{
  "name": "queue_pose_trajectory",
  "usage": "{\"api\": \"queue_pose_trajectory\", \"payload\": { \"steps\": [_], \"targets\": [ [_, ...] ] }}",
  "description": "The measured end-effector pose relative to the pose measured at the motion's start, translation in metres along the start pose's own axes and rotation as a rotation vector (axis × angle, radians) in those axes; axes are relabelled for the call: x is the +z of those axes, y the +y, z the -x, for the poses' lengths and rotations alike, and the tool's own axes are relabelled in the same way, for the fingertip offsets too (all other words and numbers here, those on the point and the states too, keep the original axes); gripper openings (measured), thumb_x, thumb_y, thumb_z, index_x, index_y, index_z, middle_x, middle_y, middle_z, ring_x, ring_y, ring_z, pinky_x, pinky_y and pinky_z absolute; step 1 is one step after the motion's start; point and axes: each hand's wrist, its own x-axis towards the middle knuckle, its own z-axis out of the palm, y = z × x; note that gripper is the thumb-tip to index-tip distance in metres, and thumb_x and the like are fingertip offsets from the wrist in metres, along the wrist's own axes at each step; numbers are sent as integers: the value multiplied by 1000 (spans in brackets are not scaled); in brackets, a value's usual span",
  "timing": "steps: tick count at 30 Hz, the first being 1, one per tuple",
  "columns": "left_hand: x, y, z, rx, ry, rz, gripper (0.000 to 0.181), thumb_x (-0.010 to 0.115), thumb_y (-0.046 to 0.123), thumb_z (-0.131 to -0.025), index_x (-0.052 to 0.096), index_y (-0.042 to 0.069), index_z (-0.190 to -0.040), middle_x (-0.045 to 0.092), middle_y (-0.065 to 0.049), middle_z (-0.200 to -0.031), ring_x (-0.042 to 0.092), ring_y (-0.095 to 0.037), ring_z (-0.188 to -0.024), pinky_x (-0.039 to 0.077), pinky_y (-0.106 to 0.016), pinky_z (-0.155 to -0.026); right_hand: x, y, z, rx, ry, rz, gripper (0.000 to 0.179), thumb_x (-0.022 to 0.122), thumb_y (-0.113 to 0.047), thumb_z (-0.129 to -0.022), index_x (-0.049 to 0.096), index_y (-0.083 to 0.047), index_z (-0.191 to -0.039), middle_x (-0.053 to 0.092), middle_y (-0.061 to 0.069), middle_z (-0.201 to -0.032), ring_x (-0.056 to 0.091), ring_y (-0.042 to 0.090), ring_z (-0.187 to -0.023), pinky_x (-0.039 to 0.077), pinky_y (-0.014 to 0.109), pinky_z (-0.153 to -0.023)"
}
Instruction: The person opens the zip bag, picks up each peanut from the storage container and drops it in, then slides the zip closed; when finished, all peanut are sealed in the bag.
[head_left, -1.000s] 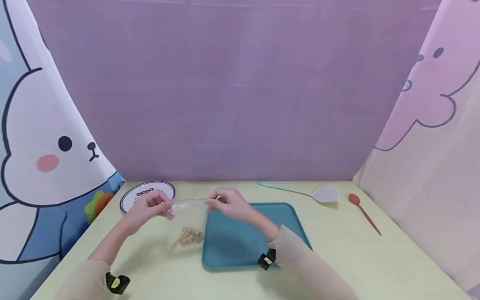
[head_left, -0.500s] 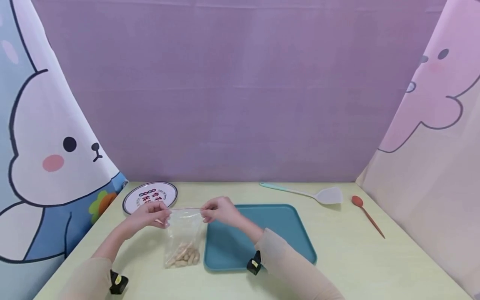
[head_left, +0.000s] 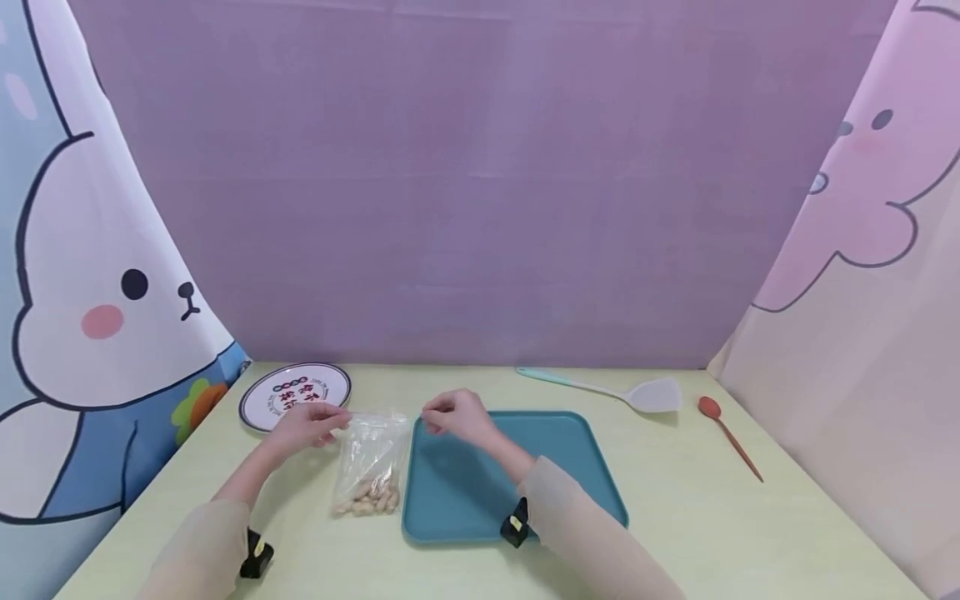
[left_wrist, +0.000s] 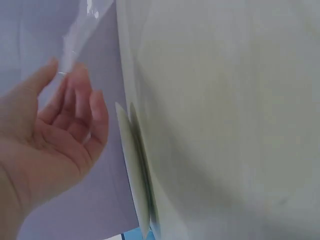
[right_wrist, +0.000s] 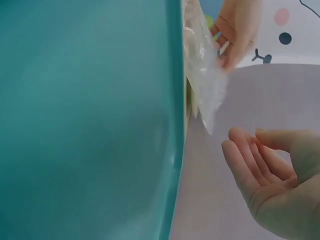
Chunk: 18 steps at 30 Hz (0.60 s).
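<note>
A clear zip bag (head_left: 372, 454) with several peanuts in their shells (head_left: 371, 496) at its bottom is just left of the teal tray (head_left: 517, 533). My left hand (head_left: 306, 427) has thumb and fingertips at the bag's top left corner. In the left wrist view, that corner of clear film (left_wrist: 75, 47) lies between the thumb and index finger. My right hand (head_left: 461, 417) is apart from the bag, over the tray's far left corner. The right wrist view shows its fingers (right_wrist: 245, 162) loosely bent, with nothing in them and a gap to the bag's free corner (right_wrist: 210, 100).
A white plate (head_left: 258, 404) with red lettering sits at the back left, behind my left hand. Toward the back right lie a spatula (head_left: 652, 394) with a pale green handle and a red-brown spoon (head_left: 710, 407). A purple cloth (head_left: 480, 208) stands along the table's far edge.
The bag has come down toward the table beside the tray. My right hand has let go of its top right corner and moved slightly right, while my left hand stays at the left corner.
</note>
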Motion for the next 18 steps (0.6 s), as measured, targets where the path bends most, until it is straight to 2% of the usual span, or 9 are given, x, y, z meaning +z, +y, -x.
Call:
{"api": "queue_pose_trajectory", "payload": {
  "steps": [3, 5, 7, 10, 13, 15, 18],
  "targets": [
    [4, -5, 2, 36, 3, -30, 47, 60, 35, -91, 60, -4, -118, 65, -23, -109, 66, -17, -75, 55, -29, -66, -12, 5, 7, -36, 11, -1, 21, 60, -14, -92, 68, 0, -106, 69, 20, -91, 67, 32, -80, 57, 42, -71],
    [6, -5, 4, 110, 25, -68, 46, 59, 34, -92, 60, -5, -115, 66, -23, -105, 65, -16, -73, 55, -30, -65, -23, 7, 11, -59, 26, 2, 22, 59, -14, -92, 68, 0, -107, 69, 20, -92, 66, 33, -81, 57, 41, -71],
    [6, -2, 5, 168, 74, -110, 41, 58, 31, -92, 62, -6, -112, 67, -22, -101, 65, -16, -73, 54, -31, -66, -35, 10, 15, -82, 47, 29, 22, 59, -15, -93, 67, -1, -107, 69, 19, -92, 66, 32, -82, 57, 37, -70],
    [4, 8, 9, 196, 193, -180, 34, 58, 27, -93, 65, -3, -105, 68, -18, -94, 63, -15, -75, 52, -28, -66, -56, 12, 24, -110, 96, 97, 21, 59, -18, -93, 68, -5, -106, 69, 14, -92, 65, 25, -82, 55, 29, -68],
    [-1, 19, 14, 190, 323, -209, 27, 58, 24, -93, 67, -1, -101, 70, -14, -89, 60, -9, -75, 49, -21, -64, -79, 13, 34, -161, 182, 176, 20, 60, -19, -92, 69, -7, -105, 70, 10, -93, 65, 21, -82, 54, 26, -67],
    [-6, 26, 20, 222, 405, -203, 24, 60, 20, -92, 67, -1, -99, 70, -14, -87, 57, -1, -73, 48, -15, -64, -95, 12, 41, -235, 261, 219, 18, 62, -15, -91, 70, -4, -102, 71, 11, -92, 66, 21, -81, 55, 27, -68],
    [-14, 34, 29, 309, 528, -210, 18, 61, 16, -91, 68, 0, -97, 70, -14, -85, 52, 12, -71, 44, -7, -63, -121, 13, 51, -380, 399, 319, 13, 66, -6, -86, 70, 1, -96, 70, 13, -87, 67, 24, -77, 57, 29, -67]
  ]
}}
